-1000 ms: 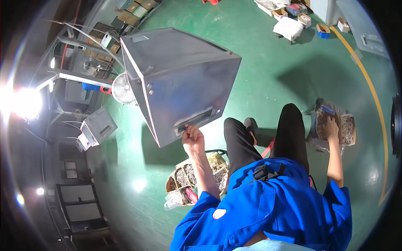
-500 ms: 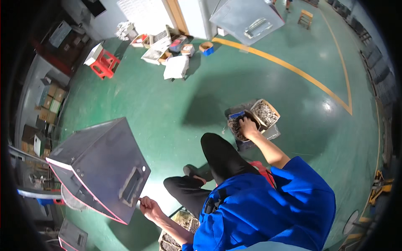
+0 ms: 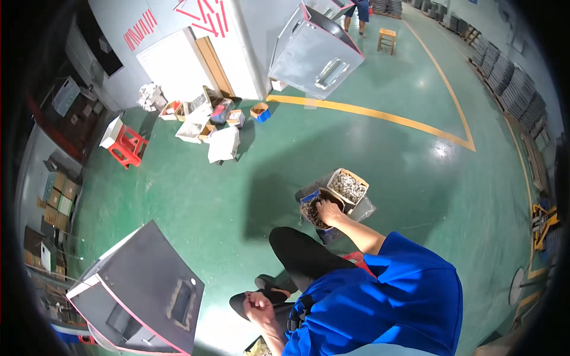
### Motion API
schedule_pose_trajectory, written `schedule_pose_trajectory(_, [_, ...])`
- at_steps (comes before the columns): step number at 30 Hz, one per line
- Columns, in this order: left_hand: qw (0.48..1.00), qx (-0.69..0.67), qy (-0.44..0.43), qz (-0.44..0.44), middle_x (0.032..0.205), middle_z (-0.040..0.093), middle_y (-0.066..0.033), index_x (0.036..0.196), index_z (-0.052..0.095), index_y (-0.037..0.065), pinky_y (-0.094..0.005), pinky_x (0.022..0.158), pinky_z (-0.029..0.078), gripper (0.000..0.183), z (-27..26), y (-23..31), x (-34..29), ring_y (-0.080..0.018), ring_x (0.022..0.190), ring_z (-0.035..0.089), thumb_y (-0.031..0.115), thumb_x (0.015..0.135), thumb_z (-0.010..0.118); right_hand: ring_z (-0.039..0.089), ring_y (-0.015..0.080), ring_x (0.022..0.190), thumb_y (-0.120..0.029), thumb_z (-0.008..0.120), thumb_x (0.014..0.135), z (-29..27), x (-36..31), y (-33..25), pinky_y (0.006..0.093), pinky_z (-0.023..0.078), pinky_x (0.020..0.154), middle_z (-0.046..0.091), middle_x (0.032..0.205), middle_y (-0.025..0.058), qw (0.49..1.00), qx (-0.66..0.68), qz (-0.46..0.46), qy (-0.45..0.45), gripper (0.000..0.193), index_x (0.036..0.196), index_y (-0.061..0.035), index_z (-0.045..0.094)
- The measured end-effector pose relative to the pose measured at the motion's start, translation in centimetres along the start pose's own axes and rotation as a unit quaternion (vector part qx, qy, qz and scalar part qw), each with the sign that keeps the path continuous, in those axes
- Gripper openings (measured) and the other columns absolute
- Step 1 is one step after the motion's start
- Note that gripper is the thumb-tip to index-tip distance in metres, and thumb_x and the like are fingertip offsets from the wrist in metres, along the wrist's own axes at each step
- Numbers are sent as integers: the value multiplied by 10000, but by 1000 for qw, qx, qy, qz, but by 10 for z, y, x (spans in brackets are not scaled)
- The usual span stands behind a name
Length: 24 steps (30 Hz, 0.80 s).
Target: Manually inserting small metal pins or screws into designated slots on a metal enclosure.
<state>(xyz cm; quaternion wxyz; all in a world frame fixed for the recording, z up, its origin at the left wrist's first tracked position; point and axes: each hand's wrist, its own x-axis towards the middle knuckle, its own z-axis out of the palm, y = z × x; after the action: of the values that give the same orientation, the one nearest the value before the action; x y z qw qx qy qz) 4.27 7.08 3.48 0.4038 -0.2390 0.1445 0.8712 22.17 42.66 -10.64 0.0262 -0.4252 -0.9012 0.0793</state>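
My right hand (image 3: 330, 212) reaches down into a box of small dark parts (image 3: 311, 209), its fingertips hidden among them. Beside that box, touching it, is a carton of small pale metal pieces (image 3: 348, 186). Over my left knee is my left hand (image 3: 259, 305), its fingers curled together; whatever they may hold is too small to make out. Left of it hangs a grey metal housing (image 3: 148, 285) with pink-red edging and a rectangular slot, apart from the hand.
A second grey housing (image 3: 314, 56) hangs at the far side. Cartons and trays (image 3: 193, 127) stand along the wall, near a red stool (image 3: 126, 146). A wooden stool (image 3: 387, 40) and another person's legs (image 3: 356, 18) show farther back. Below my left arm sits a partly visible box (image 3: 256, 347).
My left hand has left the side of the grey housing and come right, over my knee. My right hand stays in the box of dark parts. The whole view has tilted upward.
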Motion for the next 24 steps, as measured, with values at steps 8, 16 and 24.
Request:
schedule_pose_trajectory(8, [993,68,-4,-95,658,378,-6,909,477,28,-219,442,268,80,-1,-32,1,-96,528,331,70,849,445,636,349,738,-258,564,776,-13,3,-4,433,501,645,644,745,194,996,61,23,-66,262,864,-14,603])
schedule_pose_trajectory(16, [991,52,8,-123,654,390,-4,945,535,16,-224,426,258,145,-11,-32,0,-104,522,335,83,858,440,631,367,739,-217,581,763,-10,2,2,444,502,625,628,752,215,995,97,33,-20,252,875,9,574])
schedule_pose_trajectory(24, [985,86,-13,-150,639,382,2,904,519,30,-226,456,280,120,-15,-33,1,-99,535,337,93,842,438,617,389,792,-207,586,785,-13,4,7,469,499,677,612,810,246,981,179,76,29,290,920,42,526])
